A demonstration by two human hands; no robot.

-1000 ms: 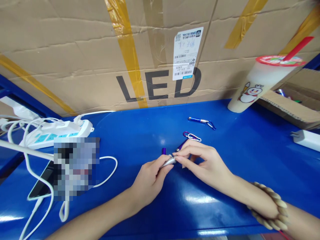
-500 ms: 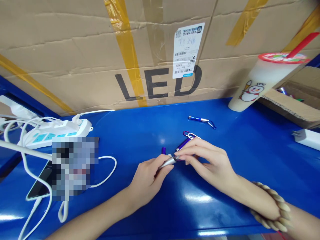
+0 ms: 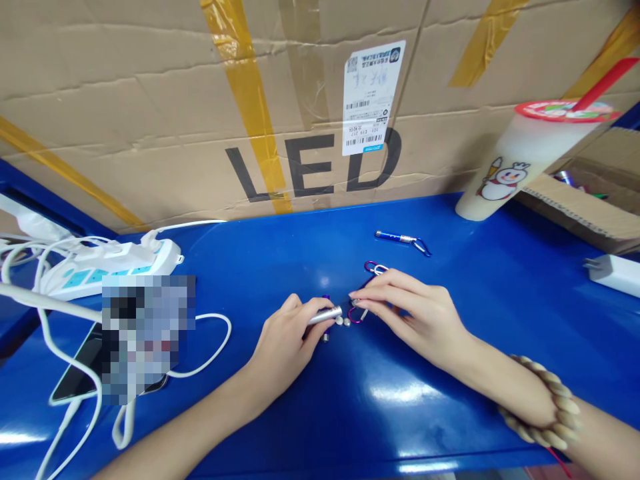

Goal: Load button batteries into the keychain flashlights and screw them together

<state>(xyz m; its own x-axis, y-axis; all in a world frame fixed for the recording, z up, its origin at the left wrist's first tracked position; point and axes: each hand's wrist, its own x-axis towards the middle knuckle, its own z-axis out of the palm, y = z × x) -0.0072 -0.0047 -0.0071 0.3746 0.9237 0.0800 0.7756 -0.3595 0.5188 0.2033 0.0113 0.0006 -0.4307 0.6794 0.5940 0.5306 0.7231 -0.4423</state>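
Note:
My left hand [image 3: 286,337] pinches a small silver tube [image 3: 325,315], lying low on the blue table [image 3: 280,253]. Small round silver pieces [image 3: 343,321] lie just off the tube's open end. My right hand [image 3: 415,313] reaches in from the right, its fingers pinched over a small purple part [image 3: 356,315] beside those pieces. A purple and silver clip [image 3: 374,268] shows just behind my right fingers. A blue keychain light with a clip [image 3: 403,239] lies farther back on the table.
A large cardboard box marked LED [image 3: 310,113] walls the back. A white power strip [image 3: 107,263] with cables and a phone [image 3: 75,377] lie left. A drink cup with a red straw [image 3: 520,160] leans at the right, near a white charger [image 3: 614,273].
My left hand has lowered the silver tube toward the table and turned it flatter. Small silver pieces now lie at its end, and my right fingers have shifted onto the purple part.

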